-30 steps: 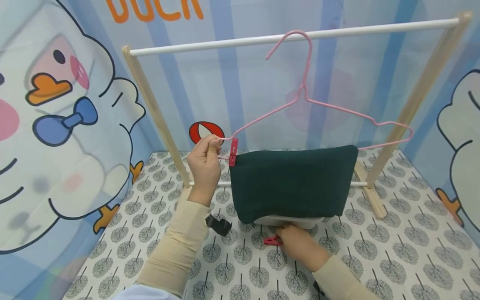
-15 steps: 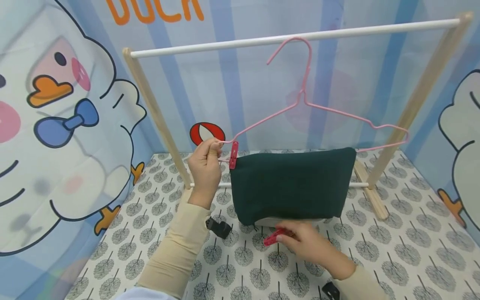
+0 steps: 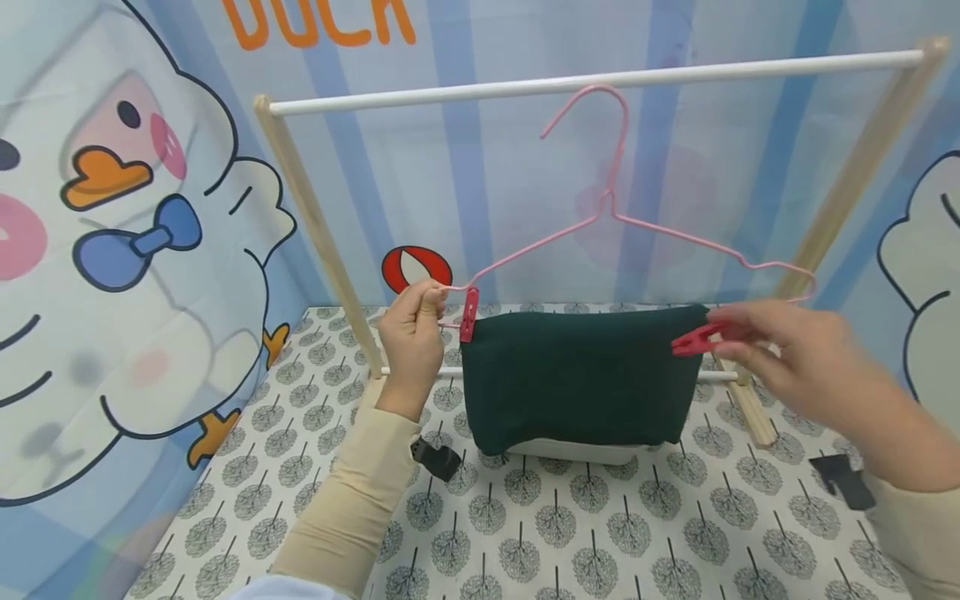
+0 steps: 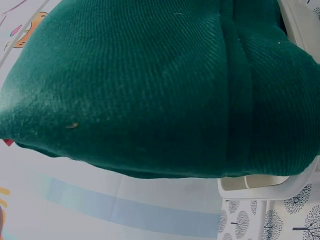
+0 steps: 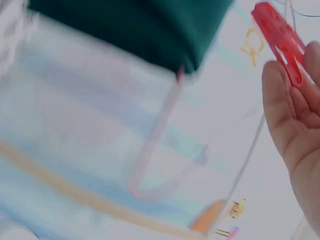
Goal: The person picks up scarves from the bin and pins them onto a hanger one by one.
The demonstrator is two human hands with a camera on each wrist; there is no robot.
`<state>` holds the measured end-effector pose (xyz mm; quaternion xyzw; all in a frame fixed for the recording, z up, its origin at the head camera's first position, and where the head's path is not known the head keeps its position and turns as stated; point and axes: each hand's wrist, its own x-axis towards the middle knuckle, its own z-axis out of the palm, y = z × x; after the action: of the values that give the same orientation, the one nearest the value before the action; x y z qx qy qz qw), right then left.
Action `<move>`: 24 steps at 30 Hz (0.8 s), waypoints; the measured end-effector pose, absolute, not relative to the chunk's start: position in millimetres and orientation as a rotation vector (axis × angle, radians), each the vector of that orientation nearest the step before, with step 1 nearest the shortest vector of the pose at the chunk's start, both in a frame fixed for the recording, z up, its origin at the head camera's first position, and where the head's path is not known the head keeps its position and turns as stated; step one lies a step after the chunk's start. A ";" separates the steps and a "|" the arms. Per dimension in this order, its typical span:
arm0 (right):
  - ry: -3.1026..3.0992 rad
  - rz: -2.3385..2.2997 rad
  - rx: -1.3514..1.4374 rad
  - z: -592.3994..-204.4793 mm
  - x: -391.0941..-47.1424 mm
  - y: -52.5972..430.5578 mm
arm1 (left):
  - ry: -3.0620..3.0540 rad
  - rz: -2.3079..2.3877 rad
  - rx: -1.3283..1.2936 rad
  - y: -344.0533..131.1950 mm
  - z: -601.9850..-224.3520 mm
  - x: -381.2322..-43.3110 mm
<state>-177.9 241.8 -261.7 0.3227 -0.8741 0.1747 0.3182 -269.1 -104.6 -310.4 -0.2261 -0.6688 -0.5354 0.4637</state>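
My left hand (image 3: 414, 343) pinches the left end of a pink wire hanger (image 3: 675, 227). A dark green cloth (image 3: 577, 379) is folded over the hanger's lower bar, and a red clothespin (image 3: 469, 315) clips its upper left corner. My right hand (image 3: 806, 354) pinches a second red clothespin (image 3: 697, 340), beside the cloth's upper right corner. The right wrist view also has this second clothespin (image 5: 281, 42) between thumb and fingers. Green cloth (image 4: 140, 90) fills most of the left wrist view, where the left hand is out of sight.
A wooden rack with a white top rod (image 3: 420, 95) stands behind the hanger, its hook overlapping the rod in view. Under the cloth sits a white container (image 3: 573, 452), mostly hidden. The tabletop has a tree-print cover (image 3: 525, 533); duck-printed curtains surround it.
My right hand has come up from the container to the cloth's upper right corner, carrying the clothespin. The hanger has sunk slightly; my left hand keeps its hold.
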 end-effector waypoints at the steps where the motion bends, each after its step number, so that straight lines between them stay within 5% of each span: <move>1: -2.256 0.396 0.856 -254.9 -181.4 246.6 | -1.644 -1.308 -0.561 -104.2 -310.1 -269.0; 24: -2.850 0.025 0.740 -223.9 -217.6 242.2 | -1.668 -1.263 -0.609 -97.7 -306.2 -266.5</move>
<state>-217.6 242.2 -223.9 0.2501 -0.9632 0.0083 0.0985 -266.5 -97.7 -306.2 -0.2475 -0.6786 -0.5136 0.4630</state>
